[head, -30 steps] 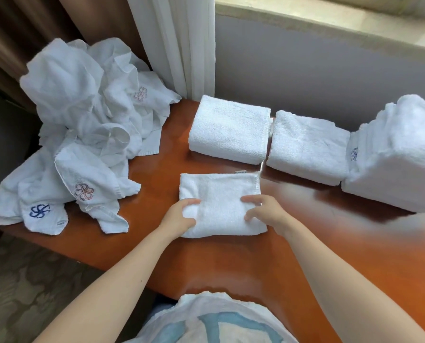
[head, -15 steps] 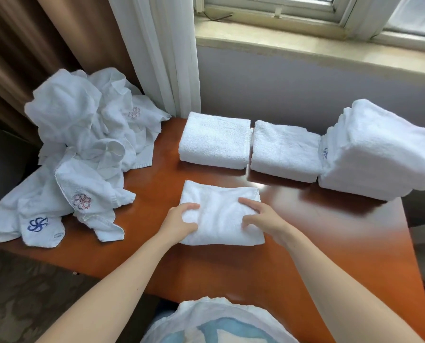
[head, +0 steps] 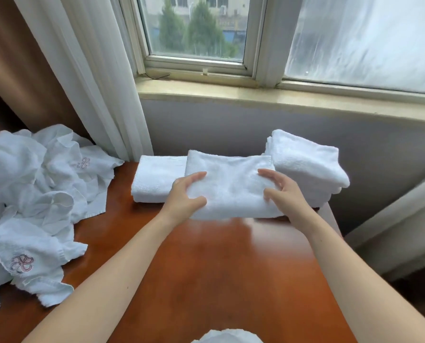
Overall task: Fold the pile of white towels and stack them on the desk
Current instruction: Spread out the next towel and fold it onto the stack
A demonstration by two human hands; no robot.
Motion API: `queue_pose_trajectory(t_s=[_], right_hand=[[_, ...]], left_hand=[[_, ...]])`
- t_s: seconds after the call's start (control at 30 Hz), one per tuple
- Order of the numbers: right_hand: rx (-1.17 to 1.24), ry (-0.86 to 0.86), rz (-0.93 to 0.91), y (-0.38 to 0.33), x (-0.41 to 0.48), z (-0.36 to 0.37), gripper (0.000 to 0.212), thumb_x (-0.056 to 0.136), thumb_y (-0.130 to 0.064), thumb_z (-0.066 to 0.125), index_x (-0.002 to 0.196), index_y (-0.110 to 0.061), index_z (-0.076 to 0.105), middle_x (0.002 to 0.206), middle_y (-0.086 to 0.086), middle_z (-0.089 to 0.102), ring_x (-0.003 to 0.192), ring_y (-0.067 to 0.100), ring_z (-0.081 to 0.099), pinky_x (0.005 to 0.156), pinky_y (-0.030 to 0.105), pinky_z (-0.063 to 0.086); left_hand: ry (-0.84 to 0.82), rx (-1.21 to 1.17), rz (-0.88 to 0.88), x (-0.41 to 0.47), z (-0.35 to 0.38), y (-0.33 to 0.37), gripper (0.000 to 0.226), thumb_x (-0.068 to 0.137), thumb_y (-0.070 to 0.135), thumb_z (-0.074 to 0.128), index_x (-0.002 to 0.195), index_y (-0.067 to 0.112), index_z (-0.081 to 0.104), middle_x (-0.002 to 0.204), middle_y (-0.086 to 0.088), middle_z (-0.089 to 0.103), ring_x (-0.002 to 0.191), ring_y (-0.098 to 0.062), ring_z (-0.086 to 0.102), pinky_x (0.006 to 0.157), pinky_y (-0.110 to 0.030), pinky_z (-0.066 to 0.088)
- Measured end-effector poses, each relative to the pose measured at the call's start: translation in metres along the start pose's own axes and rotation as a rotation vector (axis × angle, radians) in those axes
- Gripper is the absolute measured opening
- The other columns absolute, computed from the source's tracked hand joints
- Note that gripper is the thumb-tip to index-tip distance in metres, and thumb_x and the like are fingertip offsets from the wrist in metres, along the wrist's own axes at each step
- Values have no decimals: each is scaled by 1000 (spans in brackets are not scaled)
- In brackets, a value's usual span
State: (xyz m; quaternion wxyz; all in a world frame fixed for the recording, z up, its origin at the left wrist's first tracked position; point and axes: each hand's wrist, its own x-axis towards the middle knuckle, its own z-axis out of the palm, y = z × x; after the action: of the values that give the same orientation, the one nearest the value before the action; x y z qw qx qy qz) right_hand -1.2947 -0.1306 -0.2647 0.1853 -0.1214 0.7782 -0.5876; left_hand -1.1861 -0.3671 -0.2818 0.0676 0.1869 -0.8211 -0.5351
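Left hand [head: 188, 194], right hand [head: 282, 191] grip opposite ends of folded towel [head: 231, 189], fingers curled over top; towel at back of desk [head: 219, 268] between low stack [head: 154, 181] and tall stack [head: 305, 162]. Soft, light, floppy: best held at both ends.

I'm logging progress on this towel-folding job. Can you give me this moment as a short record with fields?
held towel: folded, gripped by left hand and right hand
to its left: single folded towel on desk
to its right: tall stack of folded towels
unfolded pile: desk's left side, several towels
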Motion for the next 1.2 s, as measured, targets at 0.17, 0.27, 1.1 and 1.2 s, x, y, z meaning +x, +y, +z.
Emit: queue_pose_trajectory(t_s=[0.17, 0.27, 1.1, 1.2], right_hand=[[-4, 167, -43, -15, 13, -61, 58, 80, 6, 51, 124, -30, 65, 121, -21, 57, 83, -29, 52, 64, -2, 41], [-27, 242, -43, -18, 22, -96, 57, 80, 3, 52, 122, -33, 65, 123, -19, 58, 84, -26, 55, 72, 7, 47], [-92, 383, 206, 69, 124, -175, 60, 83, -1, 47, 133, -31, 60, 131, -16, 52, 80, -4, 57, 61, 14, 45], [-108, 357, 244, 81, 126, -173, 61, 83, -2, 47, 135, -32, 58, 138, -14, 52, 78, 8, 65, 54, 14, 45]], left_hand=[[-102, -18, 97, 36, 34, 60, 71, 64, 24, 57, 133, 40, 56, 136, 8, 46, 126, 6, 41, 104, -15, 37], [-174, -9, 147, 61, 57, 85, 73, 65, 24, 57, 136, 39, 55, 140, 9, 46, 125, 8, 43, 98, -9, 35], [-316, 8, 47, 189, 181, 74, 60, 90, 13, 53, 146, 32, 46, 148, 2, 39, 126, -3, 43, 103, -18, 40], [-330, 5, 27, 187, 186, 64, 61, 90, 14, 53, 146, 36, 45, 147, 5, 39, 108, 10, 46, 75, -1, 39]])
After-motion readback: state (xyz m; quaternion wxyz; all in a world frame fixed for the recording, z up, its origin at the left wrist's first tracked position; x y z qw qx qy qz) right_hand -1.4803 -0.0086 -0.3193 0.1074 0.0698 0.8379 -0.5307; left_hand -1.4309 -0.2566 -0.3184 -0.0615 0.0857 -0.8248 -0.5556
